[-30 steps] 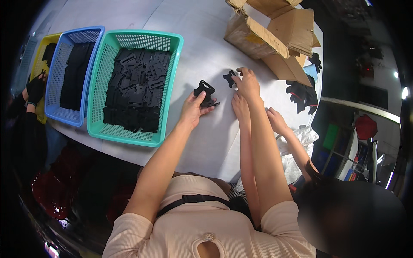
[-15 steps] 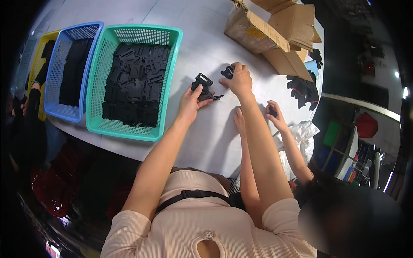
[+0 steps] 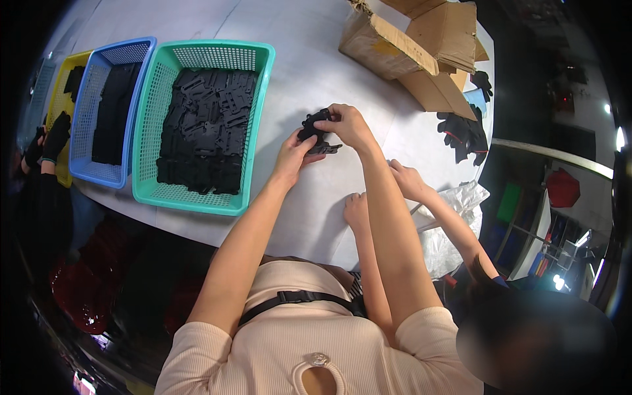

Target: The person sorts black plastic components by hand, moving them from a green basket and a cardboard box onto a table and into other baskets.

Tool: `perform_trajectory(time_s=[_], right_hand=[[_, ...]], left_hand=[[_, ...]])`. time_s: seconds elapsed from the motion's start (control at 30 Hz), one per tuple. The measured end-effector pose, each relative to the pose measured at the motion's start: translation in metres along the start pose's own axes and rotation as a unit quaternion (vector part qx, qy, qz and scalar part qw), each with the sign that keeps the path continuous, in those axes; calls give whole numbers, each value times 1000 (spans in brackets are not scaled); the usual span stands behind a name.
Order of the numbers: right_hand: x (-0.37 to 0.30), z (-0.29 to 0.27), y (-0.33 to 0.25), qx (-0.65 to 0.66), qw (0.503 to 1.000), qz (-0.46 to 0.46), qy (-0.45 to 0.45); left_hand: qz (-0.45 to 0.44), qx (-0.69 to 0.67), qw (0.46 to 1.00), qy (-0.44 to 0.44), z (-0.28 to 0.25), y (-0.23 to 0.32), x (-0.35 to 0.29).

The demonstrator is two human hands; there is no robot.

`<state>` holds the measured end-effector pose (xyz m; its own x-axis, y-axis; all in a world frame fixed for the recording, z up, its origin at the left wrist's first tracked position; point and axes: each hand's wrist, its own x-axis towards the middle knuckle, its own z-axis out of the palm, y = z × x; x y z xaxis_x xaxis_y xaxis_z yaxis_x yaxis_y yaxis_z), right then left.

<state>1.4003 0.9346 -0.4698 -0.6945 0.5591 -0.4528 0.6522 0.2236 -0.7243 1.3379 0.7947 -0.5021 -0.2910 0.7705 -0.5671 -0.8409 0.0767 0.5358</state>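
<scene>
My left hand [image 3: 294, 156] is closed around black slotted plastic parts [image 3: 322, 149] above the white table, right of the green basket. My right hand [image 3: 349, 125] pinches a small black plastic piece [image 3: 318, 121] and brings it against the parts in the left hand. Fingers cover much of where they meet, so I cannot tell whether they are joined. The green basket [image 3: 258, 131] holds a pile of similar flat black parts [image 3: 207, 105].
Left of the green basket stand a blue basket [image 3: 80, 141] with black pieces and a yellow basket [image 3: 60, 85]. An open cardboard box [image 3: 388, 52] and black gloves [image 3: 463, 138] lie far right. Another person's hands [image 3: 408, 181] work close on my right; gloved hands [image 3: 56, 138] show far left.
My right hand has moved left with its small black piece, up to the parts in my left hand. The neighbour's hands on my right have shifted left; the gloved hands have moved too.
</scene>
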Motion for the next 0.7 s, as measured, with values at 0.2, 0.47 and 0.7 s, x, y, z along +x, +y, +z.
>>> perform_trajectory(time_s=[0.2,0.47,0.7], right_hand=[[-10,-5,21,141,989,39,15],[-27,-11,36,463,873,130,87],[-57,-6,-1,519,850,77,44]], left_hand=[[13,71,997,-7,-1,-2,-1],[217,525,820,71,21,-24,-2],[320,457,826,84,36,34,-74]])
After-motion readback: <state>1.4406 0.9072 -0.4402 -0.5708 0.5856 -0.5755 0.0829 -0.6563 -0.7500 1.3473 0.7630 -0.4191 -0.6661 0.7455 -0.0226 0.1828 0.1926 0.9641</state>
